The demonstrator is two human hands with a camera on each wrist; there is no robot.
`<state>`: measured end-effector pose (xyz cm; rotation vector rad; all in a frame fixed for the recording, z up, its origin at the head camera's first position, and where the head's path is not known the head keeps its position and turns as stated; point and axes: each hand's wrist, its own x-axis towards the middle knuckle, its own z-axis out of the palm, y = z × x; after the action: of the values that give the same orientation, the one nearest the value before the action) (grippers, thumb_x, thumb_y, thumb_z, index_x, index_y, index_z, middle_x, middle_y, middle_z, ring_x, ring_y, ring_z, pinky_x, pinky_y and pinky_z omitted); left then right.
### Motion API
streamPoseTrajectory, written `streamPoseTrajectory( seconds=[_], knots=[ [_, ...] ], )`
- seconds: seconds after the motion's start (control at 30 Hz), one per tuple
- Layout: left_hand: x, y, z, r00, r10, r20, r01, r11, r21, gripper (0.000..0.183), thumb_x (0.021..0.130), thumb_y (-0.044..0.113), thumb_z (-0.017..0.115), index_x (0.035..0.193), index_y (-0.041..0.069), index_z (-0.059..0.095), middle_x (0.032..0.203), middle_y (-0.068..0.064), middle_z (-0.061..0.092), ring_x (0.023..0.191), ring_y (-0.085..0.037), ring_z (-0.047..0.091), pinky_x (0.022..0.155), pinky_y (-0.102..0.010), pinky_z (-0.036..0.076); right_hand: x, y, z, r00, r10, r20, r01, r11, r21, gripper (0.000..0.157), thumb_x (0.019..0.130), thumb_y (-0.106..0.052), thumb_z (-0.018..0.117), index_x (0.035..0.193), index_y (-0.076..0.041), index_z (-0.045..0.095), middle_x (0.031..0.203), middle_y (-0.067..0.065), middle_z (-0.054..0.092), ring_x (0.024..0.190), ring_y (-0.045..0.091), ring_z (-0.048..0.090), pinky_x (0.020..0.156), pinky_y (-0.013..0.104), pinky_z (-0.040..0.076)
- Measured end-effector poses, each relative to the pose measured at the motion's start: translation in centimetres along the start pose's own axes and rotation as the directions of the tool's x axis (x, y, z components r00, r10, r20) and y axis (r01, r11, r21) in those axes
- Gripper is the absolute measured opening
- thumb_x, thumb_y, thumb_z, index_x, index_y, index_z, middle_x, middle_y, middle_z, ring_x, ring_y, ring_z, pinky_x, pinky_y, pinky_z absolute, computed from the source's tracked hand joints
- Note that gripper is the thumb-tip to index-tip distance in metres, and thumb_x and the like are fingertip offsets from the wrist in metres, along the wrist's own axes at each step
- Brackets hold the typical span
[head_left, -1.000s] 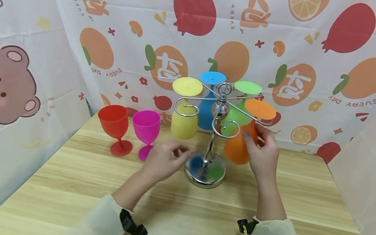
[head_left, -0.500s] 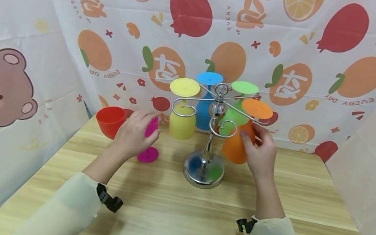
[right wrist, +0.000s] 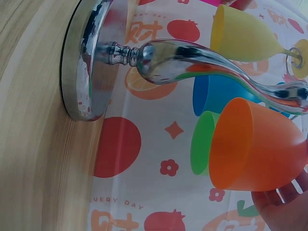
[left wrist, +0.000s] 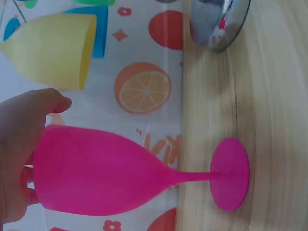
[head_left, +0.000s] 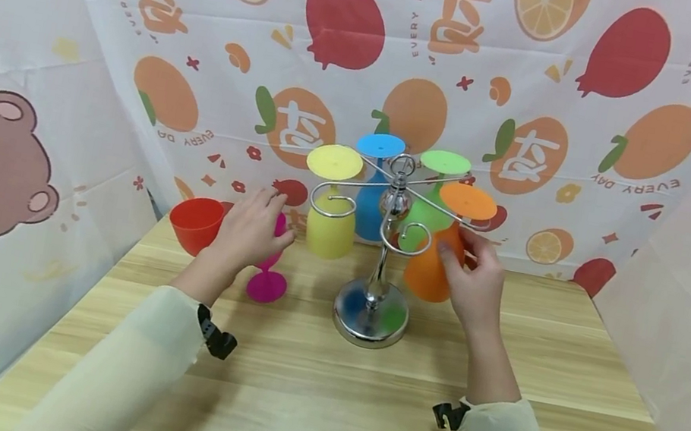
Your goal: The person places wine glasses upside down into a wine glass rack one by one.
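Observation:
A magenta goblet (left wrist: 96, 168) stands upright on the wooden table. My left hand (head_left: 251, 227) is over its bowl; in the left wrist view the thumb (left wrist: 53, 101) points past the rim, apart from the bowl, and the other fingers are partly hidden behind it. An orange goblet (right wrist: 260, 149) hangs upside down by its foot from a chrome rack (head_left: 372, 313). My right hand (head_left: 476, 281) holds its bowl, thumb on the near side. Yellow (head_left: 329, 232), blue (head_left: 369, 208) and green (head_left: 426, 218) goblets hang from the rack the same way.
A red goblet (head_left: 194, 224) stands left of the magenta one, partly hidden by my left hand. One curled hook (head_left: 411, 239) at the rack's front bears no goblet. A fruit-print cloth (head_left: 369, 81) covers the wall behind the table (head_left: 318, 411).
My left hand has moved left from beside the rack's base to the magenta goblet's bowl. My right hand stays on the orange goblet. The view has shifted slightly.

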<state>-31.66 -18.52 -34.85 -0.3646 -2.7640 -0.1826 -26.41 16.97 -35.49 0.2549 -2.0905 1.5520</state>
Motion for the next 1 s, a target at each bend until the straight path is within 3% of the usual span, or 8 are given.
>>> streamPoseTrajectory(
  seconds=[0.23, 0.4, 1.0],
  knots=[
    [0.3, -0.6, 0.8, 0.994, -0.049, 0.1, 0.049, 0.999, 0.008, 0.066, 0.086, 0.036, 0.068, 0.14, 0.002, 0.048, 0.139, -0.02, 0.048, 0.128, -0.038, 0.042, 0.106, -0.058, 0.039, 0.0, -0.1, 0.2, 1.0, -0.001, 0.005, 0.001, 1.0, -0.001, 0.046, 0.093, -0.033, 0.068, 0.132, -0.011, 0.06, 0.129, 0.006, 0.06, 0.115, 0.022, 0.056, 0.102, 0.046, 0.05],
    [0.4, -0.5, 1.1, 0.989, -0.078, 0.127, 0.072, 0.996, 0.047, 0.06, 0.091, 0.037, 0.062, 0.14, 0.004, 0.049, 0.138, -0.019, 0.051, 0.124, -0.04, 0.047, 0.102, -0.059, 0.042, 0.0, -0.2, 0.1, 1.0, 0.004, 0.0, -0.004, 1.0, 0.003, 0.046, 0.093, -0.032, 0.068, 0.133, -0.01, 0.059, 0.129, 0.006, 0.06, 0.115, 0.022, 0.056, 0.103, 0.046, 0.049],
    [0.0, -0.5, 2.1, 0.995, -0.098, 0.008, 0.097, 0.995, 0.029, 0.054, 0.088, 0.038, 0.064, 0.133, 0.009, 0.054, 0.129, -0.015, 0.056, 0.112, -0.036, 0.053, 0.087, -0.053, 0.048, -0.1, -0.3, 0.0, 1.0, 0.019, 0.002, -0.019, 1.0, -0.004, 0.046, 0.093, -0.033, 0.067, 0.133, -0.01, 0.059, 0.129, 0.007, 0.06, 0.115, 0.023, 0.055, 0.103, 0.047, 0.048]
  ],
)
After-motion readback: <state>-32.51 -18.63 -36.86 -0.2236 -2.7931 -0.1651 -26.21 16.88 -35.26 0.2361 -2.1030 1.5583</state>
